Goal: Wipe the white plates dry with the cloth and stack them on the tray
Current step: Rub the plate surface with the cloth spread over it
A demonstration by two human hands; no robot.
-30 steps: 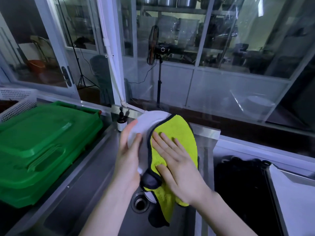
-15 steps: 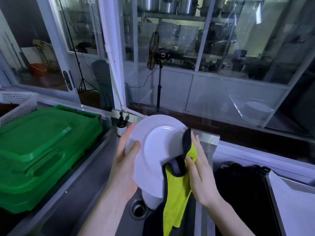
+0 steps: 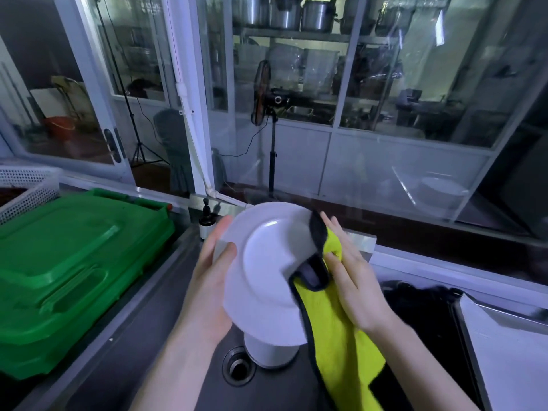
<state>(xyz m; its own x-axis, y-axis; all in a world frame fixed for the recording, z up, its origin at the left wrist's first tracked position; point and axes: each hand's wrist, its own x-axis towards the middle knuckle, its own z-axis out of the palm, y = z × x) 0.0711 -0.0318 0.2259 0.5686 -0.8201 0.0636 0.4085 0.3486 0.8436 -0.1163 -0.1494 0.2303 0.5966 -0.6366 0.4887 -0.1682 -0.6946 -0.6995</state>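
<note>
Since the frame a second ago, the cloth (image 3: 341,336) has come off the face of the white plate (image 3: 267,262) and now sits at its right rim, leaving the face bare. Over the last half second little else has shifted.

We record the left hand (image 3: 213,280) clamped on the plate's left rim, thumb across the front and fingers behind. The plate is held up over the sink (image 3: 133,366), tilted, face toward us. The yellow, black-edged cloth wraps the right rim and hangs down. The right hand (image 3: 353,280) lies on it with straight fingers, pressing it to the rim rather than clutching it.

We judge the step in hand to be drying of the rim and back, with the face apparently done. The next move likely calls for a carry to the right onto the tray (image 3: 504,366), the left hand's grip kept firm, since a damp plate could slip.

Surroundings, from the left: a white perforated basket (image 3: 26,185), a green crate lid (image 3: 74,277), and a small pump bottle (image 3: 206,226) at the sink's back edge. Below the plate we see the drain (image 3: 238,366) and a white item (image 3: 269,351) just beside it; whether it is more plates we cannot tell. A dark mass (image 3: 415,307) lies between the hands and the tray, and the carry must pass over it. We see no plates on the visible part of the tray.
</note>
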